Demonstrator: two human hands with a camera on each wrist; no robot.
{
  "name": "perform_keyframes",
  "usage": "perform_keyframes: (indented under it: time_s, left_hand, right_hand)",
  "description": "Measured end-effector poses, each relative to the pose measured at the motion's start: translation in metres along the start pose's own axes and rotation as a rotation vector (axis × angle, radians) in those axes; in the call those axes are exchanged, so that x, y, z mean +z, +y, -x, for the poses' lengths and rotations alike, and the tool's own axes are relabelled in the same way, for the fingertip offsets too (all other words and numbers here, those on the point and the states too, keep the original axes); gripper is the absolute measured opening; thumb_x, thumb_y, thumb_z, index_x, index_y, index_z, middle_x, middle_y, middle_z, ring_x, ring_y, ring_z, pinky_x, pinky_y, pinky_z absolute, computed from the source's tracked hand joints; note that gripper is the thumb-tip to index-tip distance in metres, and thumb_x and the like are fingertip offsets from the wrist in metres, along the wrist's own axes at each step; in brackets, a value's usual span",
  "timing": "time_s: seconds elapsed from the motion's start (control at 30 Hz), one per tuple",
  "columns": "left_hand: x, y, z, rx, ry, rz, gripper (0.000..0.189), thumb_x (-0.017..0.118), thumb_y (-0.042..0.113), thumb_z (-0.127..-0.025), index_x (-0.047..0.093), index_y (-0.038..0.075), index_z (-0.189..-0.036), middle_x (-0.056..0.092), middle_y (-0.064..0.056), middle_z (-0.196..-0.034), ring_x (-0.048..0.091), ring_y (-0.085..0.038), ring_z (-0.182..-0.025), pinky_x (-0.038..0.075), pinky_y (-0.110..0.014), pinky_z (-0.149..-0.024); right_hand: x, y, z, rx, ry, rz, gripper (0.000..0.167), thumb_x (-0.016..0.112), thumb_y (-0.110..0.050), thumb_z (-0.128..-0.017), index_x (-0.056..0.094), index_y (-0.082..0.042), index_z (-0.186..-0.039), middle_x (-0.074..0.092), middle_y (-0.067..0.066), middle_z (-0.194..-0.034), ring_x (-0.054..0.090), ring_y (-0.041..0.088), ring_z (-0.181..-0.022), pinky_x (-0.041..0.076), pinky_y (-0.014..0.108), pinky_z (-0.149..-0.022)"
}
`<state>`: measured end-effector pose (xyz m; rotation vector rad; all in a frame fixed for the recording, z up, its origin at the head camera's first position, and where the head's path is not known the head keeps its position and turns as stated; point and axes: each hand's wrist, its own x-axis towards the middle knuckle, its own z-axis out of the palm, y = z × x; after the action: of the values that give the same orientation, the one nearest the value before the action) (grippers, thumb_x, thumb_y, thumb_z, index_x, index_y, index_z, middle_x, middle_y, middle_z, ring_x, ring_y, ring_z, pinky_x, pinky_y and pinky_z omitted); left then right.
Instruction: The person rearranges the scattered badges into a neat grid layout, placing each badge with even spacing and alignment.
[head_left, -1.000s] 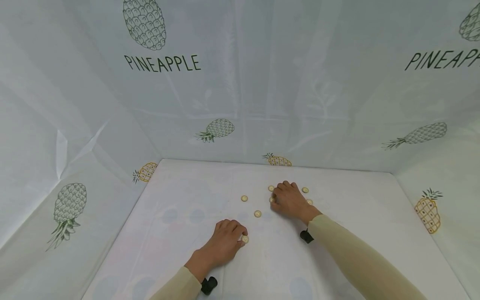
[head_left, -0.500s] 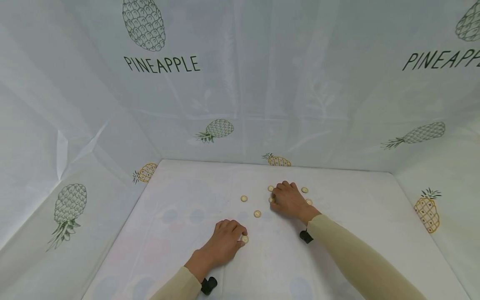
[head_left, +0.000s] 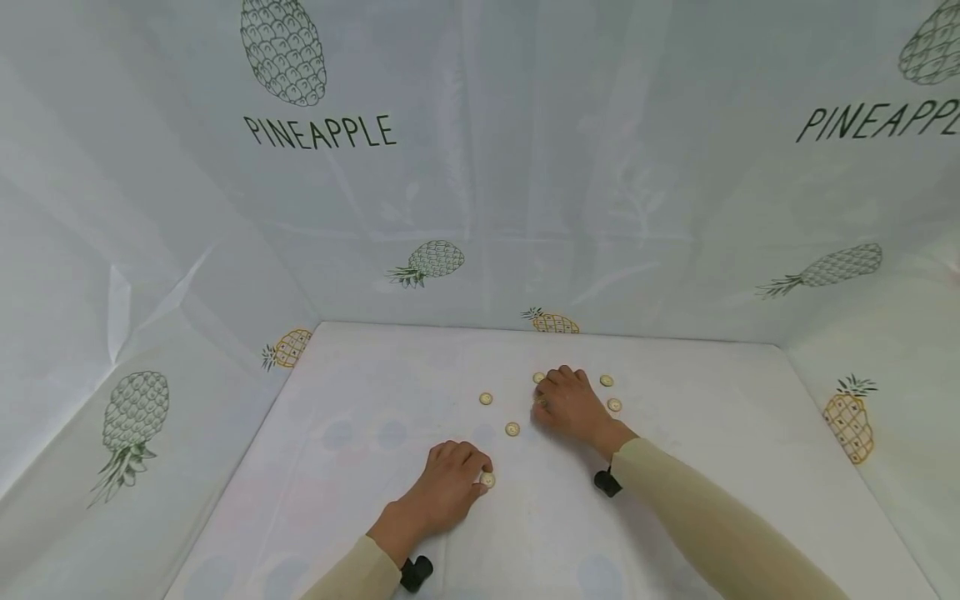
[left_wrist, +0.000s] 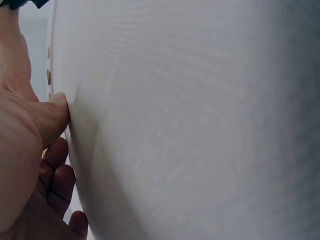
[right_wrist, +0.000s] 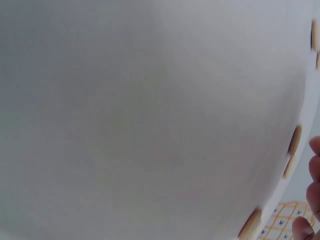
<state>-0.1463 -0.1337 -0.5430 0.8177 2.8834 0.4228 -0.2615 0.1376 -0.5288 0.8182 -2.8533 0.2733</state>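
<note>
My left hand (head_left: pixel 444 487) is low on the white table, thumb and index finger at the edges of a round beige button (head_left: pixel 488 480) in the head view. In the left wrist view the thumb (left_wrist: pixel 54 117) reaches the tabletop, with the other fingers curled below it; the button is hidden there. Farther back, my right hand (head_left: pixel 573 408) pinches another button (head_left: pixel 542 403), mostly covered by the fingers. Close around that hand are a button (head_left: pixel 538 377) behind it and two buttons, the nearer one (head_left: pixel 615 405) and the farther one (head_left: pixel 607 380), to its right.
Two more buttons, one nearer (head_left: pixel 512 429) and one farther left (head_left: pixel 486 398), lie between the hands. A white pineapple-print sheet (head_left: pixel 495 208) rises behind and beside the table (head_left: pixel 705 417). Both wrists carry black camera mounts.
My right hand has shifted slightly left and turned, and the button in its fingers is now less visible. The button to its right shows more fully. My left hand stays put.
</note>
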Motion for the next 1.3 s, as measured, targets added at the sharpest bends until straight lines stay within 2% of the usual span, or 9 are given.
perform_keyframes:
  time_s: [0.23,0.47,0.73,1.0,1.3]
  left_hand:
    - [-0.001,0.001,0.001,-0.001,0.007,0.002,0.019,0.067,0.029,-0.106,0.059,0.025,-0.123,0.054,0.005,-0.124,0.048,-0.022,-0.126,0.036,-0.051,-0.113]
    - [0.001,0.0,0.001,-0.001,0.004,0.002,0.02,0.067,0.029,-0.105,0.059,0.025,-0.124,0.054,0.006,-0.123,0.048,-0.022,-0.126,0.036,-0.052,-0.113]
    - [0.002,-0.001,0.0,-0.009,0.006,0.009,0.02,0.067,0.029,-0.105,0.06,0.026,-0.123,0.054,0.007,-0.122,0.049,-0.022,-0.125,0.037,-0.051,-0.112]
    - [0.002,-0.001,0.001,0.001,0.015,0.003,0.02,0.067,0.029,-0.105,0.059,0.026,-0.123,0.054,0.006,-0.123,0.049,-0.022,-0.126,0.037,-0.051,-0.112]
    - [0.0,0.0,0.001,0.004,0.018,0.0,0.02,0.068,0.029,-0.105,0.06,0.026,-0.123,0.054,0.007,-0.122,0.048,-0.02,-0.123,0.037,-0.05,-0.111]
  right_hand:
    - [0.007,-0.017,0.004,-0.034,-0.013,-0.023,0.027,0.07,-0.039,-0.099,0.074,-0.013,-0.107,0.067,0.001,-0.107,0.054,0.023,-0.101,0.044,0.047,-0.093]
    - [0.01,-0.034,0.005,-0.077,-0.022,0.023,0.036,0.069,-0.051,-0.1,0.073,-0.015,-0.105,0.067,0.001,-0.105,0.054,0.022,-0.101,0.044,0.045,-0.091]
    - [0.011,-0.042,0.008,-0.09,-0.026,0.049,0.035,0.072,-0.048,-0.099,0.072,-0.014,-0.104,0.066,0.001,-0.104,0.052,0.022,-0.098,0.044,0.047,-0.09]
    - [0.013,-0.043,0.011,-0.099,-0.013,0.037,0.026,0.071,-0.042,-0.101,0.073,-0.016,-0.1,0.066,-0.001,-0.101,0.052,0.02,-0.094,0.045,0.045,-0.089]
    - [0.009,-0.043,0.014,-0.126,-0.034,-0.006,0.017,0.074,-0.029,-0.096,0.075,-0.016,-0.107,0.068,-0.001,-0.107,0.054,0.019,-0.097,0.046,0.044,-0.089]
